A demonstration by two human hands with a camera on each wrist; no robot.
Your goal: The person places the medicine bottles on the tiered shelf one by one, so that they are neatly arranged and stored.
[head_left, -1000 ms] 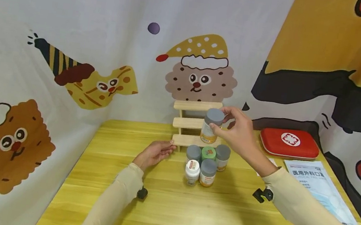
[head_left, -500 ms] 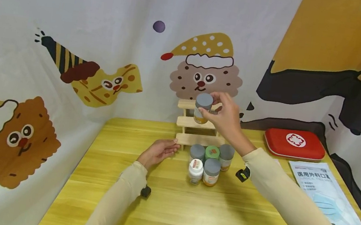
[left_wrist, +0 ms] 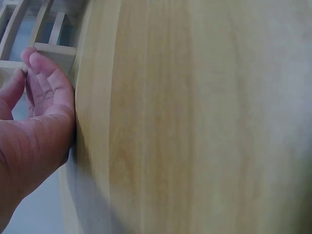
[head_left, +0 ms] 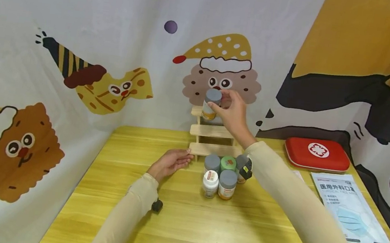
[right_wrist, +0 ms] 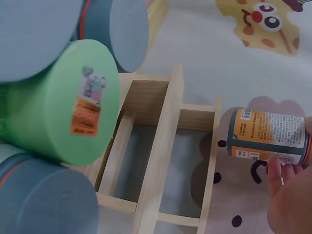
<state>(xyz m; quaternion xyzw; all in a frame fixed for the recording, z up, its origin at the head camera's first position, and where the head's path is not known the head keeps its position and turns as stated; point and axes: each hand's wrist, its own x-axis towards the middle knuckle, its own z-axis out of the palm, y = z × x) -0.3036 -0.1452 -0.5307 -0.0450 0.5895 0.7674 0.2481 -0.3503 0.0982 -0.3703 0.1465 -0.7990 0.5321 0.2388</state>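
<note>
My right hand (head_left: 234, 113) grips a grey-lidded pill bottle (head_left: 209, 109) between thumb and fingers. It holds the bottle upright in the air by the top step of a small three-tier wooden stand (head_left: 211, 131). In the right wrist view the bottle's orange and white label (right_wrist: 268, 130) shows, and its base is apart from the wood. My left hand (head_left: 171, 163) pinches the left end of the stand's lowest step; the left wrist view shows its thumb and fingertips at that wood (left_wrist: 56, 50).
Several bottles stand in front of the stand, among them a green-lidded one (head_left: 228, 163), a white one (head_left: 210, 184) and a grey-lidded one (head_left: 227, 185). A red first-aid case (head_left: 316, 154) and a face mask packet (head_left: 354, 216) lie at right. A patterned curtain (head_left: 149, 21) hangs behind.
My right hand has lifted the pill bottle up and to the left, from in front of the lower steps to the top step. My left hand stays on the stand.
</note>
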